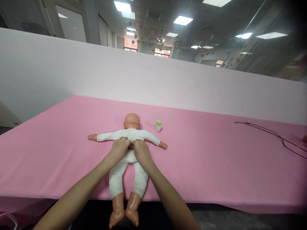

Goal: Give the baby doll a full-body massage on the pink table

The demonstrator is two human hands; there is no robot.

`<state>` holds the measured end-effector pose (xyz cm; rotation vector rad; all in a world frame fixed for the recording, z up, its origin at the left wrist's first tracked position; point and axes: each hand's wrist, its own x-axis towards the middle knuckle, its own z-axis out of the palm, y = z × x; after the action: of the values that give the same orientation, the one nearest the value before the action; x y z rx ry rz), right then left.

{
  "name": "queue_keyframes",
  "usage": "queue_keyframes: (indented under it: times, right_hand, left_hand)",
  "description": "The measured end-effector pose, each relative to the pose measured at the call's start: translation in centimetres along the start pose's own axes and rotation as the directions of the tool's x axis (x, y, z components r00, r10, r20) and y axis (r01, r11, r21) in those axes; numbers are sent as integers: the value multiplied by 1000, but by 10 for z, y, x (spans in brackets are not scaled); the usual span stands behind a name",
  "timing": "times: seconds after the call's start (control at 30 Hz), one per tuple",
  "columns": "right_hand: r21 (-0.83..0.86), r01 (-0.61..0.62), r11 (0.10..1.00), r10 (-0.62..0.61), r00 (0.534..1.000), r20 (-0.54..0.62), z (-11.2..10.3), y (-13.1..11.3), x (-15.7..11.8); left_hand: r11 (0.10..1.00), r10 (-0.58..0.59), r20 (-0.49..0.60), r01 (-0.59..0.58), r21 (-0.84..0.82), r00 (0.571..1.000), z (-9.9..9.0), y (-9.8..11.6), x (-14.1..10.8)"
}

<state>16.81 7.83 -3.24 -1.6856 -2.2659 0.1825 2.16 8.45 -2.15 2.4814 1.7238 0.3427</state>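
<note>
A baby doll [130,156] with a white cloth body lies face down, its bald head away from me and its arms spread wide. My left hand [121,146] and my right hand [141,150] are side by side on the middle of its back. Both are closed, with curled fingers gripping the doll's back; the fingertips are mostly hidden. The doll's bare feet hang over the near table edge. Just right of its head stands a small clear bottle [157,128] with a green cap.
A pink cloth [203,159] covers the table. Thin dark cords [271,131] lie on its right side, near part of another person's hand [305,138] at the frame edge. Behind the table rises a white partition [144,78].
</note>
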Motion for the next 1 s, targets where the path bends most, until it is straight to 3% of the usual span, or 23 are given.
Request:
queue_keyframes:
  times: [0.17,0.33,0.53,0.63,0.8,0.9,1.0]
  right_hand:
    - [-27,-54,998,55,997,48,1,-6,8]
    - [67,15,998,-14,1000,-15,-13,4,-17]
    - [-101,14,995,-8,998,57,7,1,-22]
    - [-96,14,995,-10,999,46,5,-1,-21]
    - [13,60,998,-60,998,-24,-15,-2,-52]
    - [-39,92,995,-93,996,-12,-7,-7,-69]
    - [-142,72,987,-69,997,25,10,-12,-72]
  left_hand:
    - [999,-33,15,33,26,999,2,1,7]
    - [990,56,-5,-56,-127,998,-8,-1,-19]
    - [994,-52,-22,50,-96,998,11,6,-22]
    - [996,-35,-25,32,-85,999,12,4,-21]
    - [977,28,-162,-61,-204,986,5,6,-59]
    - [989,-13,-120,-5,-149,993,11,16,-79]
    - [999,-38,-50,38,-13,998,21,25,-81]
